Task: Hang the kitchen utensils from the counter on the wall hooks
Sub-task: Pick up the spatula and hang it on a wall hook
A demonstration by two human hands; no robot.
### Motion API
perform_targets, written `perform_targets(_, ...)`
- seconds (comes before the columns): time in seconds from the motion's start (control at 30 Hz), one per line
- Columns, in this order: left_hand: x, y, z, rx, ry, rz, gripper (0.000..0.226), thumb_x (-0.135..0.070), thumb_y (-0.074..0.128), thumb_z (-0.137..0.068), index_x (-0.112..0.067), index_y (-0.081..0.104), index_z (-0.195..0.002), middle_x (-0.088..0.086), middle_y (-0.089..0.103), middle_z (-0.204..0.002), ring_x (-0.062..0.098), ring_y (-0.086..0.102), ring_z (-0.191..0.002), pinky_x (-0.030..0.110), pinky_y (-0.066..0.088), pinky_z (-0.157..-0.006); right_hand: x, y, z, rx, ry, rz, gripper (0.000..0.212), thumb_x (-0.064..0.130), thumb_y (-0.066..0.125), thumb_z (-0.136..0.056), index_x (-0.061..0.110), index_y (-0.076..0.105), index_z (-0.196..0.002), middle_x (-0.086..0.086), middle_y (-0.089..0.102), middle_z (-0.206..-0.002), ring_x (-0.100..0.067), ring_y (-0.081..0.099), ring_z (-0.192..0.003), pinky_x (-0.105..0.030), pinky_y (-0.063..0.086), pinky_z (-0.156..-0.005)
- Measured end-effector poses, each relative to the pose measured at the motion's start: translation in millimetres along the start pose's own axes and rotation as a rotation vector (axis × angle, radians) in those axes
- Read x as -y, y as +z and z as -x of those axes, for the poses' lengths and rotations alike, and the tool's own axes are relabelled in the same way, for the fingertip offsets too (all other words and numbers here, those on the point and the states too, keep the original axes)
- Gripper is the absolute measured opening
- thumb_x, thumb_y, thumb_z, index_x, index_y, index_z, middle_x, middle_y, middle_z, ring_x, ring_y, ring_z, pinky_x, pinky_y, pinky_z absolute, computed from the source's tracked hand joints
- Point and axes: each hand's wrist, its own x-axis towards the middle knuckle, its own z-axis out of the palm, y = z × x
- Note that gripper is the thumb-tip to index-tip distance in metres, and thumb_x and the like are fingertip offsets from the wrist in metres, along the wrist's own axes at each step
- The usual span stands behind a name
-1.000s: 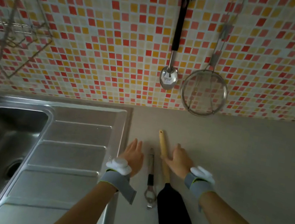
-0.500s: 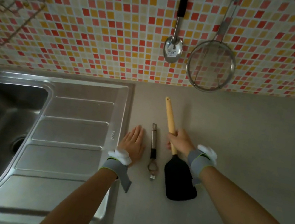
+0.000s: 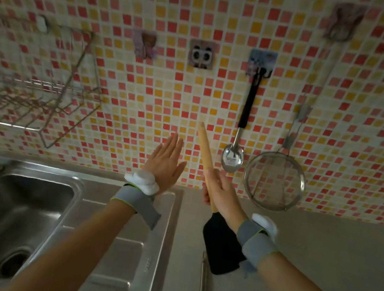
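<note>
- A mosaic tile wall of red, orange and cream squares fills the upper two thirds of the frame.
- A steel sink with its draining board takes the lower left; the pale desk runs along the lower right.
- A wire rack is fixed to the wall at the left edge.
- Both forearms reach up from the bottom, each with a grey wrist strap carrying a white piece.
- A round mesh strainer hangs at the right, its bowl just above the desk.
- The spatula, black blade down and wooden handle pointing up, is held off the desk in mid frame.
- A ladle with a black handle hangs from one hook beside the strainer.
- The right hand is closed round the spatula's wooden handle.
- The left hand is flat, fingers together, holding nothing.
- A slim metal opener lies on the desk at the bottom centre.
- Two free hooks sit on the wall in upper centre.
</note>
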Motion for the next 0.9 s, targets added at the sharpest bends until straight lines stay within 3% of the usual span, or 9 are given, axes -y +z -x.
perform_targets(0.17, 23.1, -56.3, -56.2, -0.139, -0.103, 0.063, 0.063, -0.036, 0.025, -0.100, -0.007, -0.001, -0.150, 0.010, -0.005, -0.161, 0.023, -0.004, -0.149, 0.037, 0.007, -0.122, 58.4, 26.1, -48.1, -0.065, -0.192, -0.053, 0.027, 0.033, 0.036, -0.099, 0.012, 0.051, -0.095, 0.001, 0.036, -0.056, -0.011, 0.034, -0.045, -0.020, 0.036, -0.044)
perform_targets(0.27, 31.2, -73.4, -77.6, -0.185, -0.106, 0.008, 0.063, -0.033, 0.025, -0.101, -0.005, -0.003, -0.149, 0.013, -0.006, -0.160, 0.024, -0.003, -0.149, 0.037, 0.010, -0.121, 76.8, 34.0, -73.8, -0.170, -0.239, -0.030, 0.033, 0.039, 0.035, -0.098, 0.016, 0.047, -0.079, 0.003, 0.037, -0.055, -0.008, 0.036, -0.043, -0.024, 0.037, -0.044)
perform_targets(0.37, 32.5, -83.5, -93.6, -0.208, -0.054, -0.093, 0.064, -0.031, 0.026, -0.101, -0.008, -0.010, -0.149, 0.010, -0.011, -0.160, 0.023, -0.007, -0.149, 0.038, 0.007, -0.122, 82.4, 35.2, -95.2, -0.228, -0.259, 0.019, 0.038, 0.044, 0.035, -0.097, 0.023, 0.043, -0.067, 0.005, 0.038, -0.054, -0.008, 0.035, -0.044, -0.022, 0.034, -0.044)
perform_targets(0.63, 35.5, -76.2, -112.0, -0.256, -0.045, -0.232, 0.065, -0.032, 0.023, -0.100, -0.009, -0.014, -0.148, 0.007, -0.017, -0.159, 0.021, -0.012, -0.148, 0.039, -0.001, -0.122, 73.8, 27.3, -127.9, -0.232, -0.274, 0.063, 0.037, 0.047, 0.036, -0.096, 0.028, 0.043, -0.064, 0.004, 0.040, -0.056, -0.009, 0.035, -0.045, -0.024, 0.032, -0.045)
perform_targets(0.9, 38.6, -74.1, -113.5, -0.249, -0.031, -0.228, 0.066, -0.032, 0.025, -0.100, -0.008, -0.014, -0.148, 0.008, -0.017, -0.159, 0.021, -0.012, -0.148, 0.038, 0.001, -0.122, 58.2, 31.9, -136.1, -0.229, -0.232, -0.001, 0.041, 0.044, 0.037, -0.096, 0.020, 0.043, -0.064, 0.002, 0.039, -0.054, -0.008, 0.036, -0.043, -0.020, 0.034, -0.042)
